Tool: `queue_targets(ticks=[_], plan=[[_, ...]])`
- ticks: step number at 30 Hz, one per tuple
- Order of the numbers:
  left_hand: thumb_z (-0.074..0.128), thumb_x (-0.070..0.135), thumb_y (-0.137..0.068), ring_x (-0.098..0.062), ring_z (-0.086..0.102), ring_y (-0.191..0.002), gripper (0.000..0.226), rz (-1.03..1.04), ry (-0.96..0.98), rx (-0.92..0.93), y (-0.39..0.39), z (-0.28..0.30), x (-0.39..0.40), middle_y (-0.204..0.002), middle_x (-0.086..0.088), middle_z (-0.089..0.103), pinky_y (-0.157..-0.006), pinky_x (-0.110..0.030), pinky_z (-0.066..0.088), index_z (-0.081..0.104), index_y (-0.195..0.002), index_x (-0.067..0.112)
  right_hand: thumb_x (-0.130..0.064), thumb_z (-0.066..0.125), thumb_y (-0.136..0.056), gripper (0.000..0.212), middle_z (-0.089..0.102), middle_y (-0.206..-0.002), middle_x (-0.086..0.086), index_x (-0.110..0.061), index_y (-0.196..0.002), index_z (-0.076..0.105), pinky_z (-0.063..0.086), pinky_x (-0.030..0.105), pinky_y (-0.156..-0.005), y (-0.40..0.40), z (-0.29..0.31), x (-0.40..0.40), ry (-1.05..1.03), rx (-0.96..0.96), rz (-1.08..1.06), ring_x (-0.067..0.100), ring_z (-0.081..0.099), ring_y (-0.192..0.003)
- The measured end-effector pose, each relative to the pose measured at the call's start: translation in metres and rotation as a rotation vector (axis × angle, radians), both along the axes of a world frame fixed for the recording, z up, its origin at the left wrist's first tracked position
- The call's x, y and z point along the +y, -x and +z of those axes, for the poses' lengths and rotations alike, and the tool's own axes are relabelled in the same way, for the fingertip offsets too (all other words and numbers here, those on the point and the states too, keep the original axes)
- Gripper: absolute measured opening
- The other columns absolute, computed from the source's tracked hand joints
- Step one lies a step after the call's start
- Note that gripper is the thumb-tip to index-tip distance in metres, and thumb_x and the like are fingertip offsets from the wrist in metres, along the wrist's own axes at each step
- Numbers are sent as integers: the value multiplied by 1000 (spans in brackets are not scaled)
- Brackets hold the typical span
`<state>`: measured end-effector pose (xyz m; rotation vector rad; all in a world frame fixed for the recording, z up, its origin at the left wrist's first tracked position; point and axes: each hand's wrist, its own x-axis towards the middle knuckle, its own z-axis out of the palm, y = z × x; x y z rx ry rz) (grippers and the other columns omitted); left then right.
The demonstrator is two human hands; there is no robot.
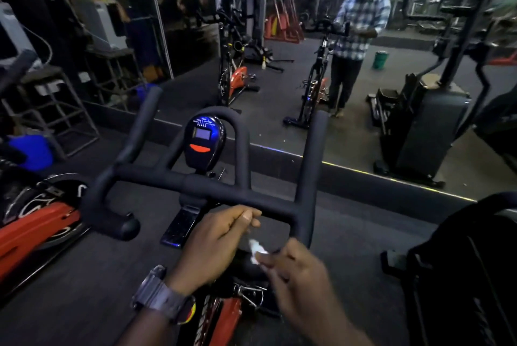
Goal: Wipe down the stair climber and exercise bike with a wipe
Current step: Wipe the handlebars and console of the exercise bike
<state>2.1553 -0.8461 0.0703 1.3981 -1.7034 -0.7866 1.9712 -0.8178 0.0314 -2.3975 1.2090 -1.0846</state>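
Both hands are hovering low in the view, just short of the black foam-padded handlebar [212,187] of the red-and-black exercise bike [221,315]. The left hand [215,245], wearing a chunky grey wristwatch [161,294], is curling its fingers with the thumb pressing against the forefinger near the crossbar — whether anything is caught in that pinch cannot be told. The right hand [299,278] is sitting just beside it, to the right, pinching a small crumpled white wipe [257,249] between thumb and fingertips; the wipe is sticking up between the two hands, apart from the bar.

Beyond the left hand's knuckles, inside the handlebar's raised loop, an oval black console with a small lit blue screen and a red button [204,143] is glowing. Farther ahead a wall mirror [363,127] is reflecting the person in a checked shirt standing at the bike. Right of the right hand, a dark stair climber machine [464,270] is standing — well apart from both hands. Left of the left hand, a second red-and-black bike [36,229] is sitting on the dark floor.
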Motion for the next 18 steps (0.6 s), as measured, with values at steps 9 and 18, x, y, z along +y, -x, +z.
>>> queue_targets(ticks=[9,18], plan=[[44,56,-95,-11,69,-106,45,188,-94,247,-7,-18,31,-101,9,77,-101,-37,49,73,-106,24,-17,59,-85,23,47,-77,-5,-30,-103,62,49,29,-48,0,9,1,-53,39,-174,16,54,-55],[32,45,-96,-7,69,-107,56,336,-157,788,-20,-26,56,-113,-2,76,-87,-19,50,68,-118,8,-29,56,-80,19,58,-77,-5,-28,-91,71,44,19,-52,-30,29,17,-86,124,-158,13,60,-61]])
